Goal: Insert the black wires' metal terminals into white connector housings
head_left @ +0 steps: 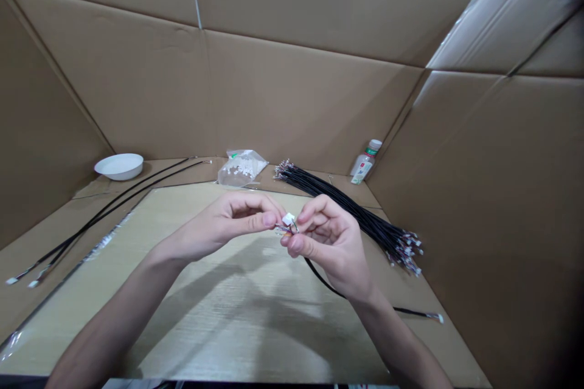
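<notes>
My left hand pinches thin coloured wires between thumb and forefinger, just left of a small white connector. On the other side, my right hand has its thumb and fingers closed on the wire end of a black cable. That cable runs down from the fingers, passes behind my right wrist and comes out at the right, ending in wires with a white connector. Both hands are above the board, their fingertips close together.
Two black cables lie at the left near a white bowl. At the back are a plastic bag of small white pieces, a thick cable bundle and a bottle. Cardboard walls surround the board.
</notes>
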Demonstrator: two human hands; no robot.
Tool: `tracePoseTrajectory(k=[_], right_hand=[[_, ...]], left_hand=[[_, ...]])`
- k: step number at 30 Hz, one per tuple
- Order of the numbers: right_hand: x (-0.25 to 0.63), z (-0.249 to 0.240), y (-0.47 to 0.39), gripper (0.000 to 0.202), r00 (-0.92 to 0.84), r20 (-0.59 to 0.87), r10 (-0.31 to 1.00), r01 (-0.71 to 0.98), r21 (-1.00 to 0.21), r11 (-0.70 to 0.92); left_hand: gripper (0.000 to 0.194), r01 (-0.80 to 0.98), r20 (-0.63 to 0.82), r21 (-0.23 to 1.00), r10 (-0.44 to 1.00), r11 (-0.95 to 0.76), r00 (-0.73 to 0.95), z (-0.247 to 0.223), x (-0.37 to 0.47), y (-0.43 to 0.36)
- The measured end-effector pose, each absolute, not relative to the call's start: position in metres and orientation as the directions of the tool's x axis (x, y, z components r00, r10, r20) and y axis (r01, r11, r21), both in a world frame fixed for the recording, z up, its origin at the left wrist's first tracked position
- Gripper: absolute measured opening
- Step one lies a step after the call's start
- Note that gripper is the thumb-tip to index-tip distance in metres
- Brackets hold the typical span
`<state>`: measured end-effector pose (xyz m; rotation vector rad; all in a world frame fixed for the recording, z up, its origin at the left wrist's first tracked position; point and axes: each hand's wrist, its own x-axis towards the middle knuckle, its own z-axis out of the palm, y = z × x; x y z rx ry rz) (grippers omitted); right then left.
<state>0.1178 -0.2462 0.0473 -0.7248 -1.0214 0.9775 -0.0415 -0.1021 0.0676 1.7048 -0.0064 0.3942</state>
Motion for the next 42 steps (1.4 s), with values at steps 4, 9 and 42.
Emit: tracePoseTrajectory(k=[4, 9, 42], right_hand=[[0.117, 0.047, -0.247, 0.024, 0.204, 0.361, 0.910, -0.305, -0.860, 0.410], [0.118, 0.044, -0.246, 0.019, 0.269, 0.385, 0.883, -0.265, -0.852, 0.452], [0.113, 0.031, -0.241, 0.011, 0.270, 0.781, 0.564, 0.655, -0.578, 0.487]], left_hand=[[0.019, -0.224, 0.284, 0.944, 0.249, -0.241, 0.926, 0.070, -0.041, -0.109], [0.021, -0.217, 0.360, 0.890, 0.326, -0.400, 0.874, 0.071, -0.042, -0.125], [0.029, -0.095, 0.417, 0.868, 0.614, -0.486, 0.670, 0.073, -0.047, -0.151]])
